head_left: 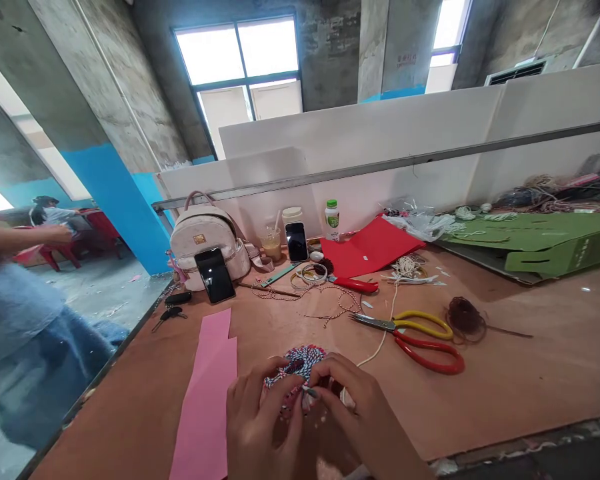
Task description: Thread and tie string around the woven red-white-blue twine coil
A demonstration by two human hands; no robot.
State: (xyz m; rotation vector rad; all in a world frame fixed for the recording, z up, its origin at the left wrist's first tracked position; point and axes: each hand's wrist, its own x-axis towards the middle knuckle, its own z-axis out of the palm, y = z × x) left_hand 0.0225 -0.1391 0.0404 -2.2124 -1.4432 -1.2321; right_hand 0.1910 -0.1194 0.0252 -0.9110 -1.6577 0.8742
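A round piece of coiled cord (303,358), blue, white and red, is between my hands near the table's front. My left hand (263,413) has its fingers closed on the left side of this piece. From the right, my right hand (353,393) pinches at its lower edge, where the thumbs and fingertips of both hands nearly meet around a small light strand. Cream cord (380,343) runs from the right hand's side back across the table. The underside of the piece is hidden by my fingers.
Scissors with yellow and red handles (430,340) lie right of my hands, beside dark brown yarn (465,319). Pink paper (207,393) is at left. Behind are a backpack (205,233), phones, a bottle (332,220), red sheet (373,247) and green box (570,243). A person stands at far left.
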